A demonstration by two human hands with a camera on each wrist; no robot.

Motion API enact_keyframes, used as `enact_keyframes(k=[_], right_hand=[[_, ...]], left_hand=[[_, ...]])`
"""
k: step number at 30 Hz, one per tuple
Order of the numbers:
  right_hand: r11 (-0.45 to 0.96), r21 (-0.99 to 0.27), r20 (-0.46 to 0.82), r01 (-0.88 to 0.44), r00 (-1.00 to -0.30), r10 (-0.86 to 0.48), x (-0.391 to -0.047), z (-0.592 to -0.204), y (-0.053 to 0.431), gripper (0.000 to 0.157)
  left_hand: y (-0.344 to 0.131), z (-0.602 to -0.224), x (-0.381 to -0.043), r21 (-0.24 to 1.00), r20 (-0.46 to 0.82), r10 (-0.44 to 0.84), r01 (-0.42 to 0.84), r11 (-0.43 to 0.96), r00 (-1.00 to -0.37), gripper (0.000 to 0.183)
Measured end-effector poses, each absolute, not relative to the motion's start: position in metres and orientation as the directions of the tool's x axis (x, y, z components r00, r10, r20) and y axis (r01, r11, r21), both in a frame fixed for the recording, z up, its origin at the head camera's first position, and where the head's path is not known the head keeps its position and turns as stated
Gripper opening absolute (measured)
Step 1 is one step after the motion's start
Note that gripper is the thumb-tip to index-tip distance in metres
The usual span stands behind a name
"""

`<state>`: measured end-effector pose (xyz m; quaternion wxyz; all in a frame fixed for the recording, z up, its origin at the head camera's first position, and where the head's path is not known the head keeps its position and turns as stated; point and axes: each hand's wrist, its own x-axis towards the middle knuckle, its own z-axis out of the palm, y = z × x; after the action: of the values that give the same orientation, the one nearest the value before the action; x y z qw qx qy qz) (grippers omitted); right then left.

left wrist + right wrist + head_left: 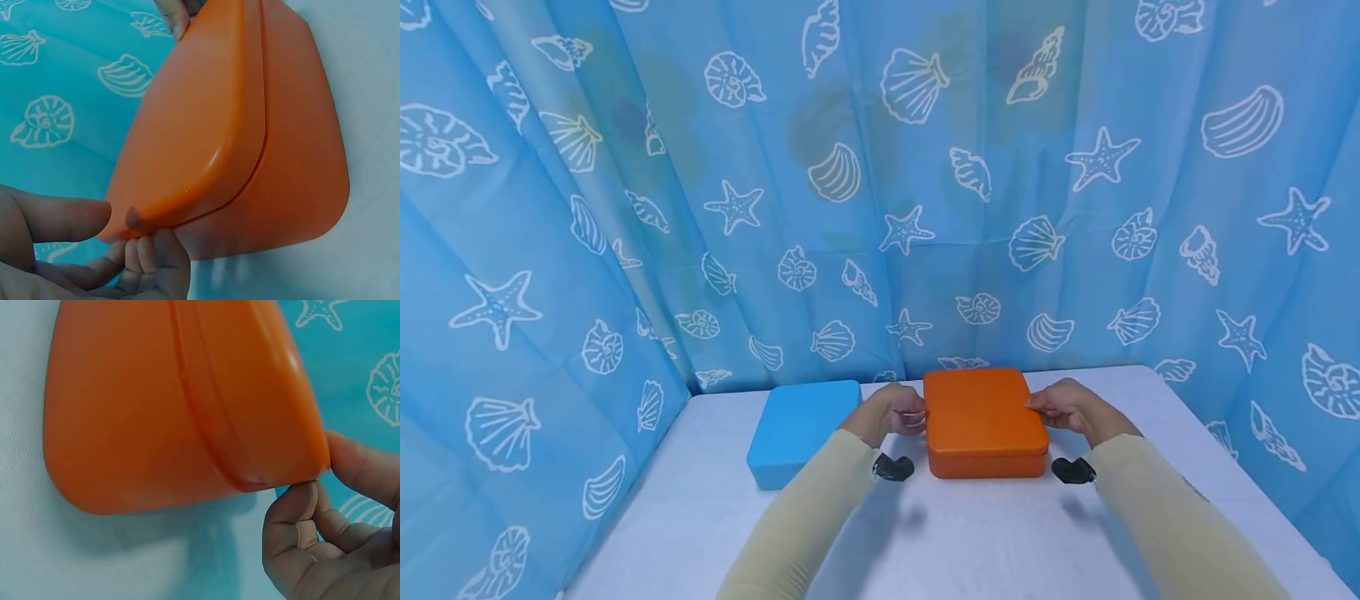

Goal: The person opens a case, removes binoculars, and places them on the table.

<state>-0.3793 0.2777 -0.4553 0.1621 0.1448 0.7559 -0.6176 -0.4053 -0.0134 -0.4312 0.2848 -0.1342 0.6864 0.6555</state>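
An orange lidded box [987, 465] rests on the white table, with a hand at each side. My left hand [895, 414] is at the left side of its lid [977, 408]. In the left wrist view, the thumb [78, 219] is at the lid's top edge and the curled fingers [159, 259] press under its rim. My right hand [1067, 408] pinches the right edge of the lid between thumb [359, 462] and curled fingers. A narrow band shows along the seam between lid and base in the right wrist view.
A light blue box [805, 425] sits on the white table [970, 542] to the left of the orange one, beside my left forearm. A blue curtain [865, 208] printed with white shells and starfish hangs behind the table and along both sides.
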Motion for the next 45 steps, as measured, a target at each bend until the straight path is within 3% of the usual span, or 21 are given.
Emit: enact_keyframes(k=[9,18,28,37,41,45], right_hand=[[0.215,-0.887,-0.415,0.408,-0.910,0.015,-0.378,-0.455,0.277,0.049],[0.284,-0.833,-0.521,0.475,-0.846,-0.112,-0.381,-0.438,0.273,0.039],[0.397,-0.823,-0.488,0.406,-0.864,-0.128,-0.385,-0.440,0.272,0.061],[0.357,-0.854,-0.451,0.378,-0.880,-0.146,-0.384,-0.432,0.275,0.042],[0.368,-0.849,-0.451,0.379,-0.883,-0.130,-0.384,-0.428,0.276,0.041],[0.326,-0.865,-0.438,0.380,-0.890,-0.125,-0.386,-0.432,0.278,0.042]], left_hand=[[-0.013,-0.431,-0.404,0.791,-0.611,0.169,-0.604,0.099,-0.773,0.032],[-0.013,-0.434,-0.407,0.837,-0.527,0.139,-0.484,0.256,-0.838,0.021],[-0.010,-0.434,-0.407,0.826,-0.521,0.124,-0.461,0.325,-0.845,0.028],[-0.012,-0.435,-0.408,0.842,-0.493,0.150,-0.427,0.330,-0.857,0.030],[-0.012,-0.434,-0.407,0.847,-0.491,0.157,-0.427,0.316,-0.857,0.030],[-0.011,-0.431,-0.404,0.871,-0.456,0.125,-0.412,0.268,-0.881,0.042]])
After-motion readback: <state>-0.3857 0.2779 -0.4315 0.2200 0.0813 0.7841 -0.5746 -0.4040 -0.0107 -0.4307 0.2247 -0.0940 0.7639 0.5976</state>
